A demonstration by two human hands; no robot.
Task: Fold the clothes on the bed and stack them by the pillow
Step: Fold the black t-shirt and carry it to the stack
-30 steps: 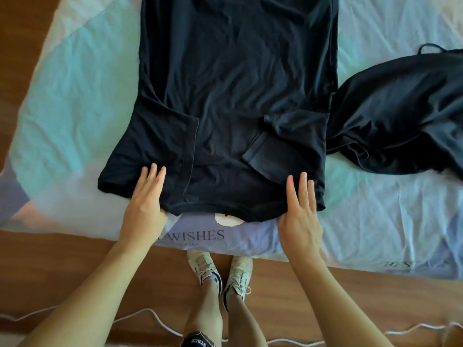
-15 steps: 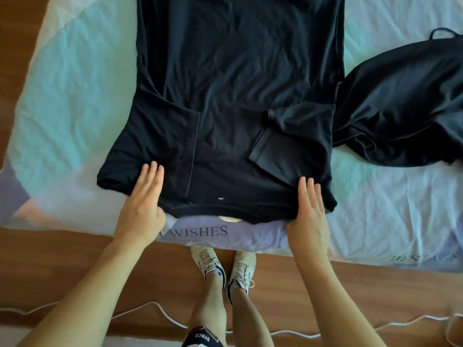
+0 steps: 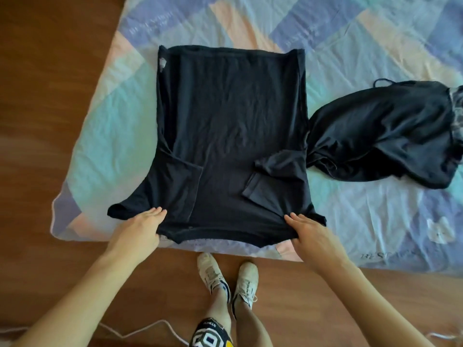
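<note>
- Head view looks down on a black T-shirt (image 3: 230, 136) spread flat on a bed (image 3: 117, 136) covered by a patchwork sheet of pale blue, peach and lilac squares.
- Both sleeves of the shirt are folded in over its body, and its collar end lies at the near edge of the bed, closest to the person.
- Left hand (image 3: 140, 227) lies at the near left corner of the shirt; its fingers are straight and pressed together on top of the cloth, and the thumb is hidden, so I cannot tell whether it pinches the edge from below.
- Right hand (image 3: 308, 230) lies at the near right corner the same way, fingers straight on the cloth, with the fabric drawn into taut creases beside it; whether the thumb is under the edge cannot be seen.
- A second dark garment (image 3: 383, 136) lies crumpled on the sheet to the right, its near end just touching the shirt's right side.
- Beyond it, at the right edge of the picture, a bit of patterned grey cloth (image 3: 457, 111) shows.
- Below the bed is a wooden floor (image 3: 50, 96), with the person's white sneakers (image 3: 225, 276) just in front of the bed edge and a white cable (image 3: 140, 330) trailing across the boards.
</note>
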